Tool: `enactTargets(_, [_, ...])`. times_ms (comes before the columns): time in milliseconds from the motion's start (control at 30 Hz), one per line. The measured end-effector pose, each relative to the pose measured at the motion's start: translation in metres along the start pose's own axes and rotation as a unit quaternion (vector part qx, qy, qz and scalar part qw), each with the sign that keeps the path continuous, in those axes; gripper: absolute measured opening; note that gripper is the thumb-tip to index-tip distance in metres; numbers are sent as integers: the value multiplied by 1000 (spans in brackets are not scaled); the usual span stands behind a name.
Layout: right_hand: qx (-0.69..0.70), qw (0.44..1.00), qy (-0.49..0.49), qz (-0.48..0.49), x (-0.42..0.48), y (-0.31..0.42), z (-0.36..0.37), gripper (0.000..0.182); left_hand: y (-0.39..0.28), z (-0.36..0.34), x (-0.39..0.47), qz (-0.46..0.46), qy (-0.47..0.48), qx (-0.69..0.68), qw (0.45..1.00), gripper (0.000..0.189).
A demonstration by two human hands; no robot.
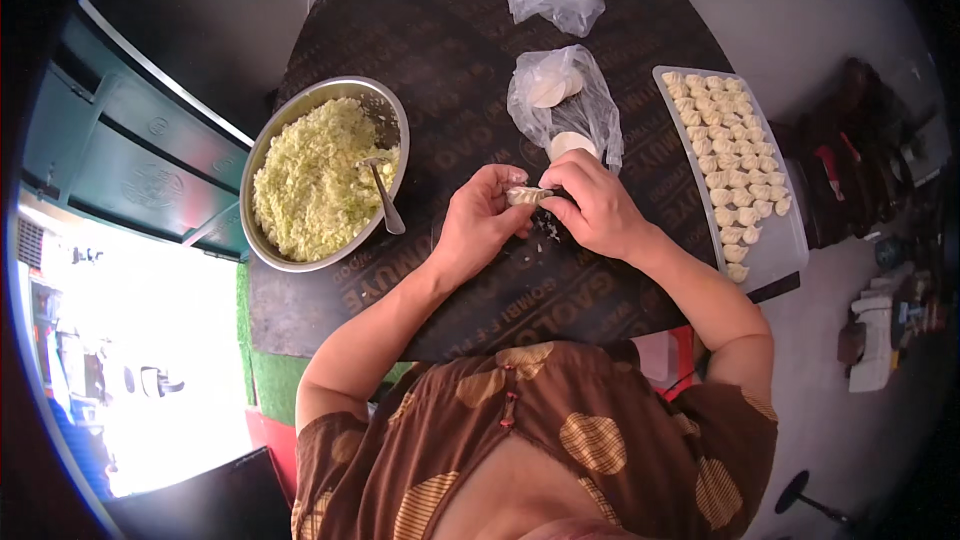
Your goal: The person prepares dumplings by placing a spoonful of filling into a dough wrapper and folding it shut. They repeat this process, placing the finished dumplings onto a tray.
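Observation:
Between my two hands, above the dark table, is a pleated dumpling (pixel 527 196). My left hand (pixel 484 210) cradles it from the left, thumb along its near side. At its right end, the thumb and index finger of my right hand (pixel 596 202) pinch the dough edge. Just beyond my right hand, round dumpling wrappers (pixel 573 144) stick out of a clear plastic bag (pixel 600 109), and more wrappers (pixel 553 86) show inside it. On the left stands a steel bowl (pixel 401 116) of chopped, pale green filling (pixel 315 172), with a metal spoon (pixel 386 202) resting in it.
A pale plastic tray (pixel 776 247) with rows of pleated dumplings (pixel 721 142) lies along the right edge of the dark printed tabletop (pixel 450 120). A crumpled clear bag (pixel 556 1) sits at the far side. Crumbs of filling (pixel 551 229) are scattered below my hands.

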State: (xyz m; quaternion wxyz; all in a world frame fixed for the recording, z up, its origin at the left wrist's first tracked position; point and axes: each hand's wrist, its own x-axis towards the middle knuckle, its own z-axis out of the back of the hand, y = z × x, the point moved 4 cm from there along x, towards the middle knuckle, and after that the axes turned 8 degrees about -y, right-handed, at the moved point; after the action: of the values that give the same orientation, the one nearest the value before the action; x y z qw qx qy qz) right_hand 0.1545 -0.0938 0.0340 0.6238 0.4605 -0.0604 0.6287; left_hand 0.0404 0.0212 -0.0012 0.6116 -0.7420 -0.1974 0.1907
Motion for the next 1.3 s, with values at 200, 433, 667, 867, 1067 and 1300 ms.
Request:
enactTargets(200, [0, 1000, -8, 23, -6, 1, -5, 16, 6, -2, -11, 11, 26, -25, 999, 29])
enactTargets(433, [-5, 999, -10, 50, -5, 7, -4, 15, 10, 2, -15, 27, 47, -70, 996, 26])
enactTargets(667, [-33, 998, 11, 55, -6, 11, -9, 15, 16, 3, -16, 35, 31, -54, 997, 23])
enactTargets(867, [-16, 999, -8, 34, -3, 14, -6, 18, 15, 3, -16, 28, 27, -34, 999, 23])
enactTargets(1067, [-13, 998, 14, 61, -6, 15, -9, 18, 18, -2, -22, 31, 36, -9, 999, 23])
enactTargets(1300, [-58, 992, 27, 107, -8, 20, -11, 15, 21, -2, -25, 36, 46, 7, 998, 25])
